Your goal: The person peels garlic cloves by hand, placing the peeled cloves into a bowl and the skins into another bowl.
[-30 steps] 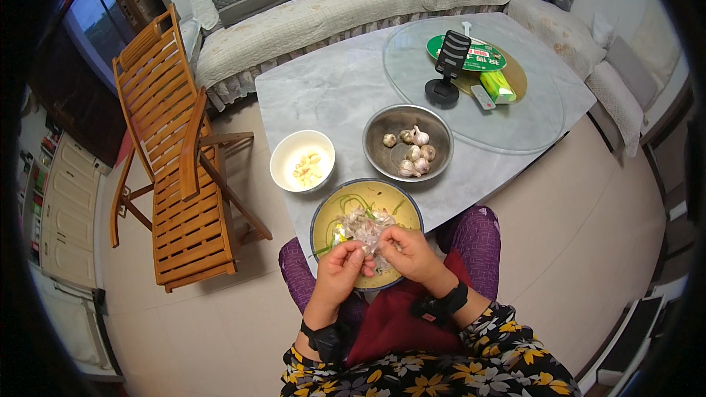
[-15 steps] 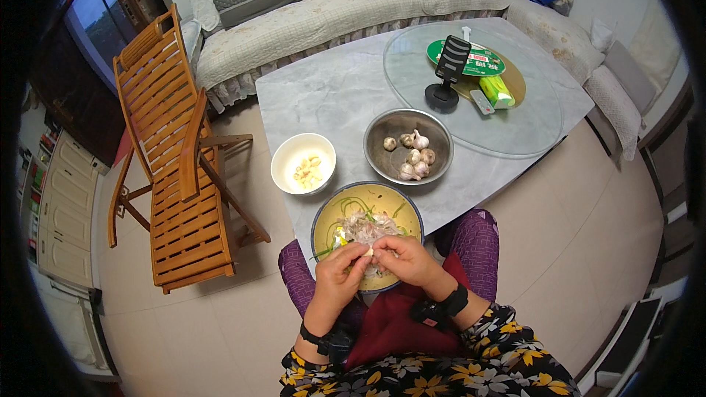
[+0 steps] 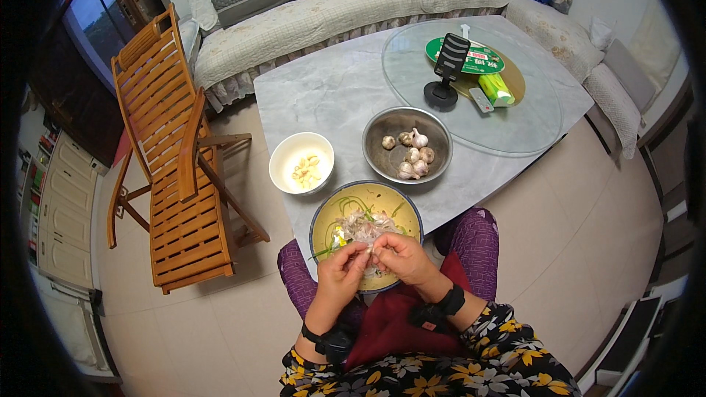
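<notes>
Left hand (image 3: 340, 276): pinching clove (image 3: 369, 248), probably
Right hand (image 3: 410, 259): pinching same
Garlic (image 3: 419, 138): peeling, I'd judge
Skins (image 3: 362, 229): next tug should land here

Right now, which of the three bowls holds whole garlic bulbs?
The metal bowl, right of the white bowl; that one has peeled cloves, the yellow bowl papery skins.

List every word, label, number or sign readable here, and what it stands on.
Green oval panel over the round glass top: bold white characters, plus a smaller patch of print; I won't copy the wording.
Yellow-green packet: any print is too small to read.
Grey remote: any markings are too small to read.
</notes>
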The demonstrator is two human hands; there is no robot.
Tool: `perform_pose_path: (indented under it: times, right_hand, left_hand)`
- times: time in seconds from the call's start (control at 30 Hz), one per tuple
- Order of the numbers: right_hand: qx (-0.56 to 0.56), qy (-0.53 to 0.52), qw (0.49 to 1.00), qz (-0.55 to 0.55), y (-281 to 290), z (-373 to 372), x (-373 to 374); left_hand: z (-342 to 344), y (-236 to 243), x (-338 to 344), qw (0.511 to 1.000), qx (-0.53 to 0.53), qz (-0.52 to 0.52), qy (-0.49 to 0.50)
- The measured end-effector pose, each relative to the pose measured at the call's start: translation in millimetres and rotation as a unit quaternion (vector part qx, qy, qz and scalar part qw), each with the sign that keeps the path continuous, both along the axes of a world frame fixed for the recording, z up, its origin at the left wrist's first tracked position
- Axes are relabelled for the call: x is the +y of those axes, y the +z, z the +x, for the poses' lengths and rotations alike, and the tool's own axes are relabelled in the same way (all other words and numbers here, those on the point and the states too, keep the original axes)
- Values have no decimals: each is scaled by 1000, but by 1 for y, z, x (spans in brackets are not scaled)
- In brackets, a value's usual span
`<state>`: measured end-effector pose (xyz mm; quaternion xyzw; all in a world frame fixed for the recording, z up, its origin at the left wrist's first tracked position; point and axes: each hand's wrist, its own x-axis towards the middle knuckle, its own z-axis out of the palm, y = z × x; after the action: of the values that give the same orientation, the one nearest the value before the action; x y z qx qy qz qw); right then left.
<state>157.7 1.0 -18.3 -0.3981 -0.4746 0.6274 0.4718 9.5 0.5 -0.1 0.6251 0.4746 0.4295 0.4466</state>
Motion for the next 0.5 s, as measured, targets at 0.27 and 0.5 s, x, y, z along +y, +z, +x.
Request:
perform_pose_path:
  times: [0.27,0.5]
  right_hand:
    - [72,5,994,-79,4,-3,-3]
    - [5,40,999,-22,8,2,-7]
  left_hand:
    - [-1,-6,0,989,-126,-73,-19]
    - [-6,-7,2,960,-229,-163,-17]
